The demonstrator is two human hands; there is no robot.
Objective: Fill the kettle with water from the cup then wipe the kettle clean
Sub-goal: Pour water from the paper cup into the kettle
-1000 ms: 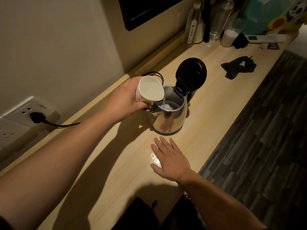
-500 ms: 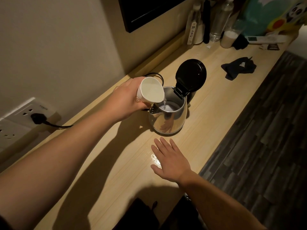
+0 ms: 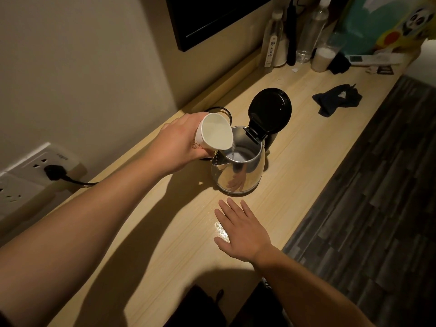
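A shiny steel kettle stands on the wooden counter with its black lid flipped up. My left hand grips a white paper cup, tilted over the kettle's mouth. A thin stream of water runs from the cup's rim into the kettle. My right hand lies flat on the counter just in front of the kettle, fingers spread, holding nothing. A dark cloth lies crumpled further back on the right.
A black plug sits in a wall socket at left, its cord running along the counter toward the kettle. Bottles and small items crowd the far end. The counter's right edge drops to a dark floor.
Nothing has clearly changed; the cup stays tilted over the kettle with water still running, and my right hand rests in the same spot.
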